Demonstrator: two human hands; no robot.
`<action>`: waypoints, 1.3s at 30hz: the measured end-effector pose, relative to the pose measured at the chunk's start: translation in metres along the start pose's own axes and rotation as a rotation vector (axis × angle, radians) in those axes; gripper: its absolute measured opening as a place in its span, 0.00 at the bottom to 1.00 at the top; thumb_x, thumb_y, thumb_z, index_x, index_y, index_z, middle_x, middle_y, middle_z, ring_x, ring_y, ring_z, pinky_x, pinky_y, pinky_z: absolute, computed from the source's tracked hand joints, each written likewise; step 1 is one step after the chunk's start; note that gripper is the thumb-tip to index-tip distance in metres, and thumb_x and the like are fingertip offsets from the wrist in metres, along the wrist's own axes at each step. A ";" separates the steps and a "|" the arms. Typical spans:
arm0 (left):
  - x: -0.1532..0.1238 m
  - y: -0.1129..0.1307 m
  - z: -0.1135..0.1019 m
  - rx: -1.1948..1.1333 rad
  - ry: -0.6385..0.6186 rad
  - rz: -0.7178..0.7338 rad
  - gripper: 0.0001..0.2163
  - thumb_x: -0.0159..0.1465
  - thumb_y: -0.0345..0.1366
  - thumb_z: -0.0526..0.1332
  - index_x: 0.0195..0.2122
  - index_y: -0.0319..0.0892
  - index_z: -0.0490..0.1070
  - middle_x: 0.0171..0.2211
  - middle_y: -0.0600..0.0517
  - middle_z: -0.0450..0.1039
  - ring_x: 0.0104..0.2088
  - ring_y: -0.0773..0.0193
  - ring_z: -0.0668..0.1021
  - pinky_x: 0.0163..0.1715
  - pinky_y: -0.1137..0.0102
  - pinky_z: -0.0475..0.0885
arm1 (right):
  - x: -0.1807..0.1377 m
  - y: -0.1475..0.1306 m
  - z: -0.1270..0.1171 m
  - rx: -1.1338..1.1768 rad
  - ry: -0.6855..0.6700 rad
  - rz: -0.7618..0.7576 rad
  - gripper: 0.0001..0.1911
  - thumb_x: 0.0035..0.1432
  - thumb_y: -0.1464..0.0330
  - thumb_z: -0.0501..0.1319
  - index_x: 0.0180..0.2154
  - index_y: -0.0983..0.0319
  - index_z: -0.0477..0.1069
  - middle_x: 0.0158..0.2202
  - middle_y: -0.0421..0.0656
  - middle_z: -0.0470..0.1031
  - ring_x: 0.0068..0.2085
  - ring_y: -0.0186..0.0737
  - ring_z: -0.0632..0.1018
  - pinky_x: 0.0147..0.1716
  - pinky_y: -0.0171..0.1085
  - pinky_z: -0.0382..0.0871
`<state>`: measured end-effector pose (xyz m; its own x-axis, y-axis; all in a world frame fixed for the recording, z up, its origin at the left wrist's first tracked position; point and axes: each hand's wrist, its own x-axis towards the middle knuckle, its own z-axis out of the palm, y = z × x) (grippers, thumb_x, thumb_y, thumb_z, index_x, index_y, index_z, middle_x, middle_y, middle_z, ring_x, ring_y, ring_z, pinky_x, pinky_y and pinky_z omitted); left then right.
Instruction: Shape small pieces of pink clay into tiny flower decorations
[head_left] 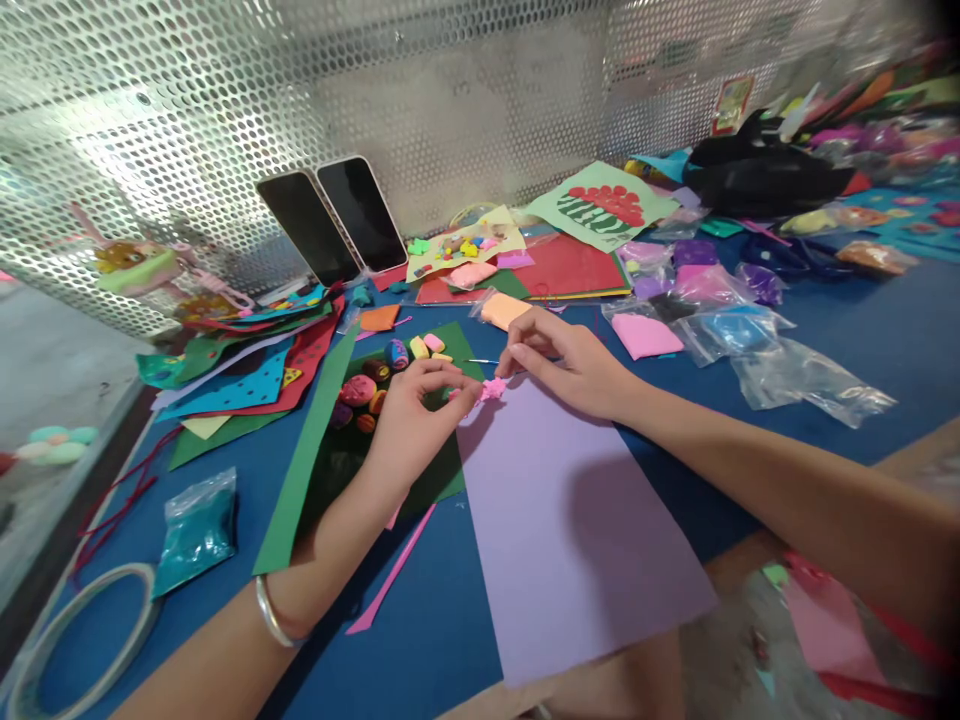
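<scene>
At the top edge of a lilac paper sheet (577, 540) is a small, bumpy pink clay piece (493, 388). My left hand (420, 415) comes in from the left, thumb and forefinger pinched at the clay's left side. From the right, my right hand (566, 365) curls over the paper's top edge, its fingertips closed at the clay's other side. Beneath my left hand is a folded green paper (442, 480), bearing several painted, egg-like clay shapes (358, 390). A thin tool (481, 361) lies between the hands, partly hidden.
Two phones (364, 215) lean against a perforated metal panel (480, 110). Bagged clay (645, 335) and clear wrappers (810, 380) lie to the right. Stacked coloured sheets (225, 385), a teal clay bag (196, 530), a tape roll (142, 610) and a pink strip (394, 570) lie left.
</scene>
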<state>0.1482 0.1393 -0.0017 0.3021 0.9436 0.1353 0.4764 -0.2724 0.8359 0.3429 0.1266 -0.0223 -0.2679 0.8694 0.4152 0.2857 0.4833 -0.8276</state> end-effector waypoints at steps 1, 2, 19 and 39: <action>0.000 0.000 -0.001 -0.045 -0.011 -0.031 0.06 0.53 0.38 0.64 0.24 0.42 0.76 0.37 0.50 0.70 0.42 0.58 0.73 0.46 0.64 0.63 | 0.000 0.000 0.000 0.015 0.004 0.006 0.03 0.64 0.68 0.52 0.36 0.60 0.61 0.31 0.41 0.75 0.34 0.36 0.78 0.36 0.35 0.72; 0.001 0.001 -0.001 -0.084 -0.018 -0.060 0.06 0.53 0.38 0.64 0.24 0.42 0.76 0.37 0.50 0.70 0.42 0.58 0.73 0.45 0.65 0.63 | -0.001 -0.001 -0.001 0.022 0.008 0.009 0.03 0.64 0.68 0.52 0.36 0.60 0.61 0.31 0.41 0.75 0.34 0.36 0.78 0.36 0.35 0.73; 0.004 0.022 -0.020 -0.847 0.111 -0.368 0.02 0.50 0.31 0.65 0.22 0.40 0.74 0.25 0.54 0.67 0.26 0.70 0.66 0.21 0.75 0.59 | -0.006 -0.022 0.002 -0.090 0.026 0.036 0.03 0.53 0.71 0.63 0.31 0.63 0.75 0.31 0.42 0.79 0.32 0.36 0.77 0.34 0.32 0.72; -0.009 0.019 -0.064 -1.163 0.143 -0.453 0.03 0.53 0.31 0.63 0.25 0.38 0.71 0.26 0.53 0.68 0.25 0.70 0.69 0.19 0.76 0.61 | 0.003 -0.062 0.100 -0.552 -0.388 -0.266 0.10 0.58 0.76 0.57 0.40 0.62 0.74 0.39 0.47 0.80 0.40 0.43 0.78 0.40 0.37 0.67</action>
<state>0.1011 0.1374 0.0467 0.1756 0.9405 -0.2910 -0.5169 0.3396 0.7858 0.2328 0.0894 -0.0076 -0.6707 0.6657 0.3271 0.5611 0.7438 -0.3631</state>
